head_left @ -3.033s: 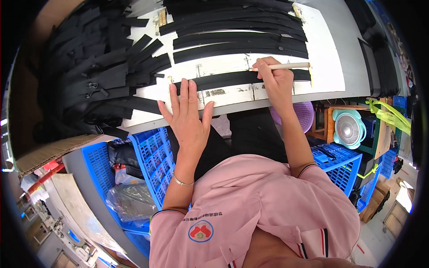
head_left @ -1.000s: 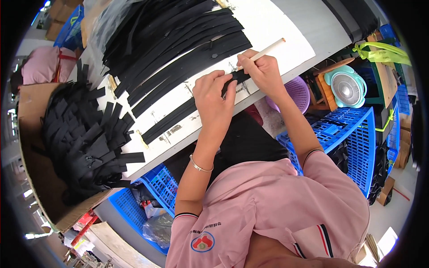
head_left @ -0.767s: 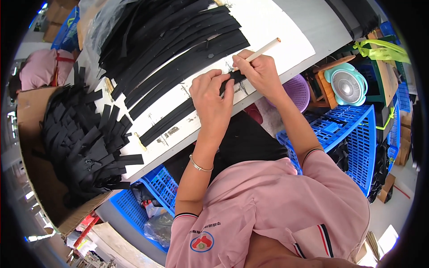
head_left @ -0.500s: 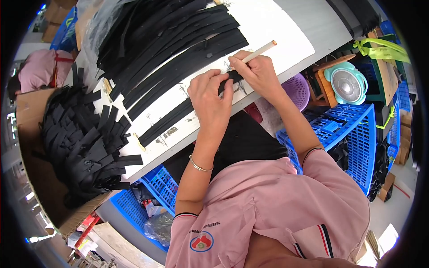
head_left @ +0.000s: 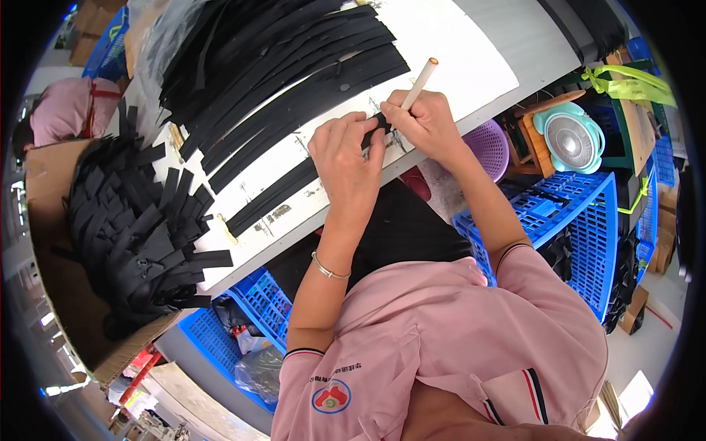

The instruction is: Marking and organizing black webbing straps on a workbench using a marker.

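Observation:
A black fabric strip (head_left: 273, 198) lies along the near edge of the white board (head_left: 476, 66). My left hand (head_left: 344, 156) has its bent fingers and thumb closed over the right part of that strip, pinning it down. Just to the right, my right hand (head_left: 426, 126) grips a whitish pencil (head_left: 421, 82), its upper end sticking up and leaning right. The pencil's lower end is near the end of the strip; my fingers hide most of it. Dark marks (head_left: 281, 212) show on the board beside the strip. Beyond my hands lie several long black strips (head_left: 294, 95) side by side.
On the left stands a cardboard box (head_left: 55, 176) heaped with short black strips (head_left: 140, 228). Blue plastic crates (head_left: 588, 242) flank me on both sides. A teal fan (head_left: 570, 140) and a purple basket (head_left: 488, 148) sit right of the table. Another person (head_left: 70, 110) bends over at far left.
The pencil has swung to a more upright angle, and my right hand has shifted slightly. My left hand stays in place on the strip.

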The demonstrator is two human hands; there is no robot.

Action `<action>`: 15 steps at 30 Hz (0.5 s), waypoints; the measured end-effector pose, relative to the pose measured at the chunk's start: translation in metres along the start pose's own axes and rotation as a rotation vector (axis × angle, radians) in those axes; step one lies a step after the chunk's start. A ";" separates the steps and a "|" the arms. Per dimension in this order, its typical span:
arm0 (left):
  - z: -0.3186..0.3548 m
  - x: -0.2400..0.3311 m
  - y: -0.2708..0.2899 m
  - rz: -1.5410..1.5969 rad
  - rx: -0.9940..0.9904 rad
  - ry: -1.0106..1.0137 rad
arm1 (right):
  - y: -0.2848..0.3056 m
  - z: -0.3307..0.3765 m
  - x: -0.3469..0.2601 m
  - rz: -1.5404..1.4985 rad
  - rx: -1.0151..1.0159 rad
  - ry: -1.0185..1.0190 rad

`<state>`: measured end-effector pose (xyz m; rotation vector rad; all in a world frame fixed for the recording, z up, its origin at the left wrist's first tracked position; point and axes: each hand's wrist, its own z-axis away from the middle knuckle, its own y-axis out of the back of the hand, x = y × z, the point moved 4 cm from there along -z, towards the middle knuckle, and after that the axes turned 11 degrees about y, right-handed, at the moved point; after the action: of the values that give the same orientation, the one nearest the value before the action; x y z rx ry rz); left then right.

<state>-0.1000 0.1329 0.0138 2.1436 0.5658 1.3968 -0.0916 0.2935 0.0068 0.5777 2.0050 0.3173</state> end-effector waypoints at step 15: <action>0.033 -0.024 0.042 -0.198 -0.263 0.085 | 0.011 0.012 0.007 -0.324 0.327 -0.168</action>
<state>-0.0765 0.0795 0.0116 1.7787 0.5742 1.3746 -0.0808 0.3064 0.0010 0.4510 1.9590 -0.2523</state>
